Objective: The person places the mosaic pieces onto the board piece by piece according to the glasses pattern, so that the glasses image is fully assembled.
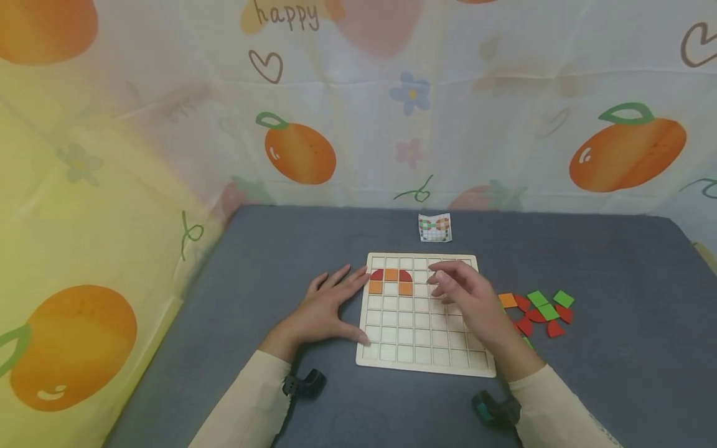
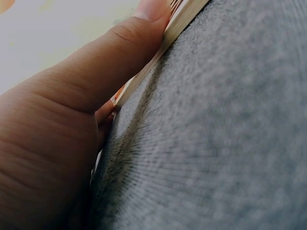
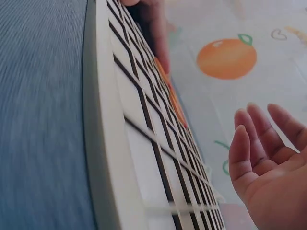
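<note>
A pale wooden grid board [image 1: 398, 336] lies flat on the table. In its upper left squares sit orange square tiles [image 1: 391, 274] and red quarter-round tiles [image 1: 406, 275], forming an arch. My left hand [image 1: 325, 311] rests at the board's left edge, fingers spread, the thumb on its lower left border; the left wrist view shows that thumb [image 2: 120, 48] against the edge. Above the board's right half hovers my right hand [image 1: 470, 298], its fingers loosely bent. In the right wrist view that hand [image 3: 273, 172] has nothing between its fingers.
Right of the board lie loose tiles: green squares [image 1: 564, 298], red quarter-rounds [image 1: 554, 328] and an orange square [image 1: 507, 300]. A small printed pattern card [image 1: 434, 228] stands behind the board. A fruit-print cloth [image 1: 358, 124] hangs along the table's back edge.
</note>
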Demonstrator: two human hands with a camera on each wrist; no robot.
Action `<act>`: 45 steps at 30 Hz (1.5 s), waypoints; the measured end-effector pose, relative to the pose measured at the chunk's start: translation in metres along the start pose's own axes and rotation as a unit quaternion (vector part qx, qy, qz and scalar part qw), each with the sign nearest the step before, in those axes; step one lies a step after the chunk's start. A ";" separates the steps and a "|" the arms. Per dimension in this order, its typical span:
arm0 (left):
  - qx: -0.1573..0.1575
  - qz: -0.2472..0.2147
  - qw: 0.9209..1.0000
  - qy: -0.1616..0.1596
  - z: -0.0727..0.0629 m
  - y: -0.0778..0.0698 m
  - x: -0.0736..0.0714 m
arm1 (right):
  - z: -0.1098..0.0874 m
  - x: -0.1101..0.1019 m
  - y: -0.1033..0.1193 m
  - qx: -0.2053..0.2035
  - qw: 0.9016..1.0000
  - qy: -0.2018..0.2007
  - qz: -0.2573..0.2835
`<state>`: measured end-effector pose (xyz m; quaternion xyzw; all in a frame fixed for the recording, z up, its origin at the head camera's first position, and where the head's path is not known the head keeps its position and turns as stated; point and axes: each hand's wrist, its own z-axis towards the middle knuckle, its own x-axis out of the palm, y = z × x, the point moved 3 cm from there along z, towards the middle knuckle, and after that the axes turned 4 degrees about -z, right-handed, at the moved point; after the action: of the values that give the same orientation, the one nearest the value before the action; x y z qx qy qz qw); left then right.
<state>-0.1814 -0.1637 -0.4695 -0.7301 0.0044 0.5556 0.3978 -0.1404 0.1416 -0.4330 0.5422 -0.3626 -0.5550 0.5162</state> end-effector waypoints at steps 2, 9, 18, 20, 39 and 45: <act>0.000 0.000 1.000 0.000 0.000 0.000 0.000 | -0.002 -0.007 -0.001 -0.003 1.000 -0.004 -0.001; -0.005 0.007 1.000 0.000 0.002 0.001 0.003 | -0.008 -0.034 -0.008 -0.007 1.000 -0.026 0.001; 0.003 0.000 1.000 -0.001 0.003 -0.002 0.003 | -0.022 -0.080 -0.022 -0.014 0.997 -0.053 -0.047; 0.003 0.001 1.000 -0.002 0.003 -0.003 0.003 | -0.026 -0.092 -0.026 -0.006 0.996 -0.064 -0.068; 0.000 0.000 1.000 0.000 0.000 -0.002 0.001 | -0.051 -0.195 -0.062 0.016 0.977 -0.157 -0.145; -0.002 0.002 1.000 -0.001 0.000 0.000 0.000 | -0.052 -0.197 -0.071 0.086 0.966 -0.094 -0.223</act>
<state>-0.1810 -0.1636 -0.4695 -0.7301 0.0040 0.5571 0.3956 -0.1258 0.3541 -0.4641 0.5971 -0.3257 -0.6714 0.2943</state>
